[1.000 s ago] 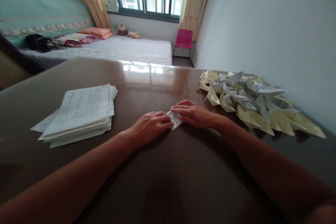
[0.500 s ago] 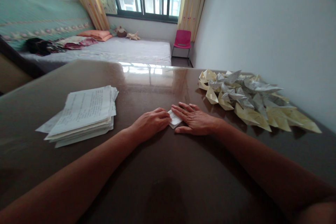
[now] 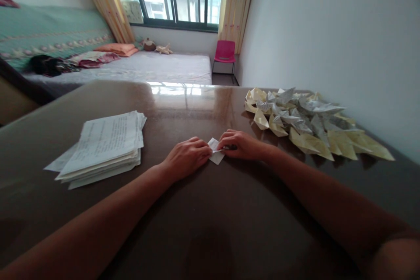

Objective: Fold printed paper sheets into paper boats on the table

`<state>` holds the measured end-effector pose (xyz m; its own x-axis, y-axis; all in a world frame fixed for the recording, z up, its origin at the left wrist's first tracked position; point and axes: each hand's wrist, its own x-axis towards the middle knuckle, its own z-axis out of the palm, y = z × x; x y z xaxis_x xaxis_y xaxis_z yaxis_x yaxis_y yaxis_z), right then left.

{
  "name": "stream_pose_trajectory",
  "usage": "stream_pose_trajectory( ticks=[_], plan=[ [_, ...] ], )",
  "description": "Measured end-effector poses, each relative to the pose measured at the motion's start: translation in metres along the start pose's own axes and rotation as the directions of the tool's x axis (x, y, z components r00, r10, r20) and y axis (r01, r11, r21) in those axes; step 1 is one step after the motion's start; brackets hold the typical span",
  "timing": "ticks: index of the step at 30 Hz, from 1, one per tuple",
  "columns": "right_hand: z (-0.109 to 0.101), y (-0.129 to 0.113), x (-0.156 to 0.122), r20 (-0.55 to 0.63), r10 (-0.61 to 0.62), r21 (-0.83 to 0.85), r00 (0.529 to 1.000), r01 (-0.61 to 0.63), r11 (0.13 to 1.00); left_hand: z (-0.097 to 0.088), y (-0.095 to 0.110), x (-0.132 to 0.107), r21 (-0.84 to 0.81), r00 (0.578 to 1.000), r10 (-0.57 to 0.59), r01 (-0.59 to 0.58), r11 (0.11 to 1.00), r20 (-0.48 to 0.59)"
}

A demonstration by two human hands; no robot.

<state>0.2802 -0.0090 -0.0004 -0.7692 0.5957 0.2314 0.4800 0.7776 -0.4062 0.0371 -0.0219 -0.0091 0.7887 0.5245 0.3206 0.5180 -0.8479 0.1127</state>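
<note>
A small folded piece of white paper [image 3: 216, 158] lies on the brown table between my two hands, one corner pointing toward me. My left hand [image 3: 192, 154] has its fingers bent and closed on the paper's left corner. On the right side, my right hand [image 3: 241, 145] pinches the paper with thumb and fingertips; the fingers are curled in. Part of the paper is hidden under the fingertips of both hands.
A stack of written paper sheets [image 3: 103, 146] sits at the left on the glossy table [image 3: 183, 227]. Folded paper boats [image 3: 308, 118], yellowish and white, are heaped at the right by the wall. Beyond the table are a bed [image 3: 177, 65] and a pink chair [image 3: 225, 51].
My right hand was spread flat over the paper; now its fingers are curled and pinch it. More of the paper shows. The left hand stays at the left corner. The view has shifted slightly.
</note>
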Motion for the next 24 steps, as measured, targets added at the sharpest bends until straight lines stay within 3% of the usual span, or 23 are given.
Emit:
stream_pose_trajectory(
  ticks=[5,10,15,20,24],
  plan=[
    [0.001,0.006,0.001,-0.005,0.138,0.128,0.990,-0.136,0.982,0.000,-0.008,0.002,-0.179,0.984,-0.177,0.177,0.968,0.016],
    [0.003,-0.003,0.006,-0.004,0.335,0.085,0.942,-0.333,0.939,-0.001,-0.010,0.004,-0.300,0.964,-0.266,0.263,0.917,0.031],
    [0.006,-0.009,0.010,-0.021,0.483,0.063,0.875,-0.481,0.874,0.000,-0.015,0.007,-0.441,0.897,-0.436,0.418,0.794,0.065],
    [0.012,-0.011,0.011,-0.092,0.535,0.022,0.840,-0.536,0.844,0.002,-0.013,0.010,-0.337,0.883,-0.465,0.456,0.824,0.059],
    [0.014,-0.016,0.012,-0.116,0.514,-0.122,0.850,-0.526,0.842,0.005,-0.007,0.012,-0.163,0.909,-0.417,0.412,0.896,0.005]
  ],
)
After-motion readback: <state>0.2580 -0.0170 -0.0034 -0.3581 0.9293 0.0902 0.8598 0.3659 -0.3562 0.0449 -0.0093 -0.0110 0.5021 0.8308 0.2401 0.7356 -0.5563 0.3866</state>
